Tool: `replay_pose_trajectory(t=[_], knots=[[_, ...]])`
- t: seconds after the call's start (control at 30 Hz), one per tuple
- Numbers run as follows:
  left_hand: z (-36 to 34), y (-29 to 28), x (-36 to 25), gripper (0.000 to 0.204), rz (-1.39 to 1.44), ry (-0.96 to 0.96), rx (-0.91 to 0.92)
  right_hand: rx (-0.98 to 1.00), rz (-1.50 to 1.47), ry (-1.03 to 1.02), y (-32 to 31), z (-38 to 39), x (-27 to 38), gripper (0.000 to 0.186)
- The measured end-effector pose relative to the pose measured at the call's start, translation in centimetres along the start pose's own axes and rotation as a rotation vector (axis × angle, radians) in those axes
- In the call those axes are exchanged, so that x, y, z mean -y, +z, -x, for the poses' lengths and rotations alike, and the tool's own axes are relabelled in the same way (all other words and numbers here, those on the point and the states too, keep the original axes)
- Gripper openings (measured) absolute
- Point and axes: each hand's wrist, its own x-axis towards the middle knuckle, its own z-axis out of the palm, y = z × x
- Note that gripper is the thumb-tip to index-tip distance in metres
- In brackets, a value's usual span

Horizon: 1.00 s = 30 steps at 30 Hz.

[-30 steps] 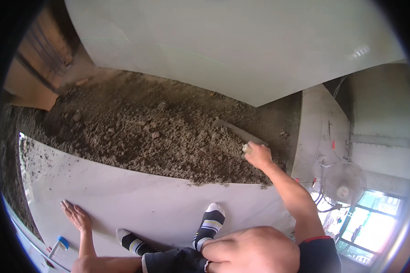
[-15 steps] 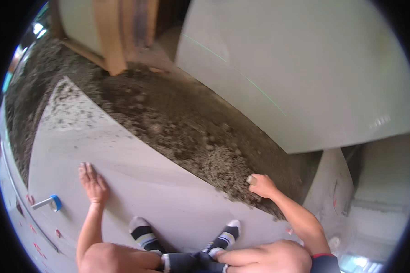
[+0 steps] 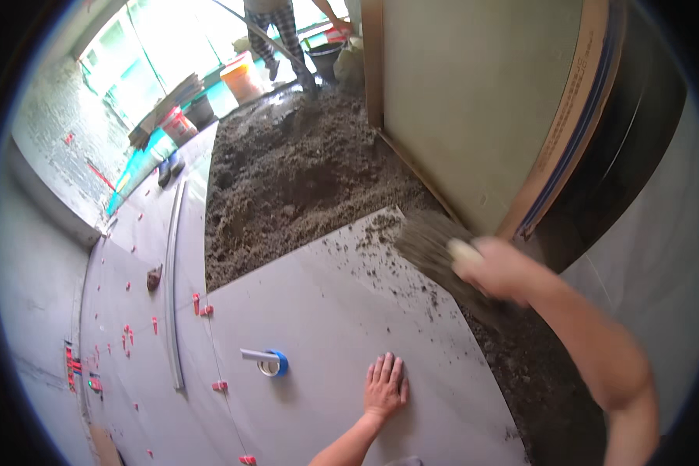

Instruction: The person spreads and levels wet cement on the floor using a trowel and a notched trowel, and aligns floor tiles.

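My left hand (image 3: pixel 384 388) lies open, fingers stretched flat on a pale grey tile (image 3: pixel 450 404), to the right of a blue tape roll (image 3: pixel 276 365) with a grey stick-like piece resting on it. My right hand (image 3: pixel 495 272) grips the light handle of a trowel (image 3: pixel 464 256). Its blade is smeared by motion along the tile's far right edge, over dark crumbly mortar (image 3: pixel 295 179). Grit is scattered across that tile corner.
A co-worker's legs (image 3: pixel 283 39) are at the back, among buckets (image 3: pixel 241 78). A wood-edged board (image 3: pixel 474 101) stands at right. Laid tiles at left carry red clips (image 3: pixel 206 311) and a long metal straightedge (image 3: pixel 176 287). A window (image 3: pixel 124 54) is behind.
My view has swung left, bringing the co-worker and window into sight. The trowel has moved along the mortar toward the tile's far corner. My left hand stays flat on the tile.
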Motion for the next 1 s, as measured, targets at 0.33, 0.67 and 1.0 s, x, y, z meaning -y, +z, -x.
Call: replay_pose_trajectory(t=[0.33,0.67,1.0], knots=[[1.8,1.9,1.2,0.064,0.069,-0.007,0.006,0.061,0.275,-0.001,-2.8,3.1,-6.2,0.036],[-1.6,0.3,1.2,0.055,-0.131,0.056,0.011,-0.412,0.161,0.76,7.5,39.6,-46.2,0.045],[0.4,3.1,1.4,0.055,-0.324,0.097,0.046,-0.644,0.094,1.07,19.1,47.9,-55.4,0.044]])
